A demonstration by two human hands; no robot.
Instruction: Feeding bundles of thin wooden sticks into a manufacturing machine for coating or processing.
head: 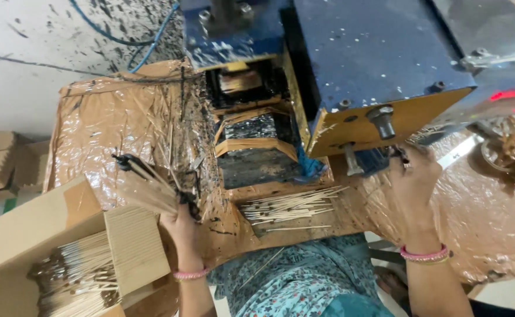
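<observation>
The left hand [181,220] is raised, palm away, fingers curled closed in a grip, forearm rising from below. The right hand [413,176] reaches further forward and higher, fingers bent closed, wrist straight. The 2 hands are well apart.

Bright, even light; glare on the brown plastic sheet [111,126]; edges bend outward, slight blur

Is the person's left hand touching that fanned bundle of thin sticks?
Touching. The head view shows the left hand gripping the lower end of the stick bundle, fingers wrapped round it with no gap.
</observation>
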